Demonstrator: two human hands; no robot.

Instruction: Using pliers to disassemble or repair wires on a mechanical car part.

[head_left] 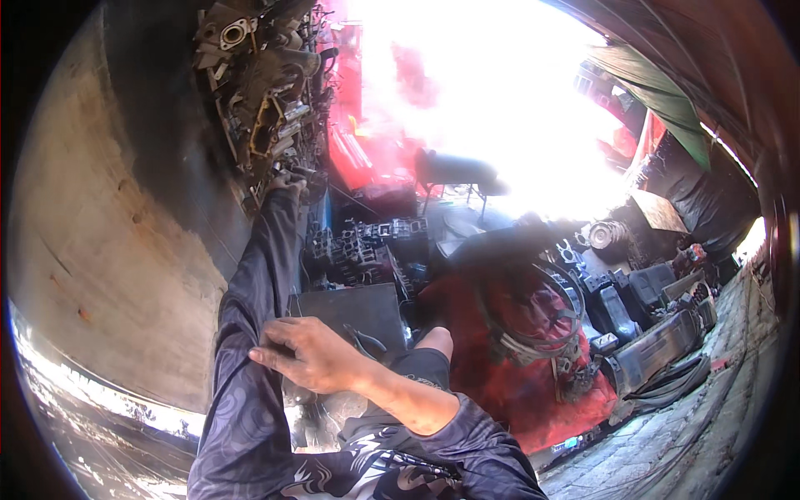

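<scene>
Heap of metal parts (267, 100) sits far left, lower edge at my reach; my left sleeve (237, 367) stretches up to it; dark flat plate (343, 307) right of sleeve, far half bare; my right hand (308, 357) half-open over sleeve, nothing seen held; my left hand (287, 181) at heap's edge, opening and grip can't tell.

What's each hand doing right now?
Left hand: at the metal parts; grip can't be told.
Right hand: partly curled at the left sleeve; can't tell whether it's holding it.
</scene>
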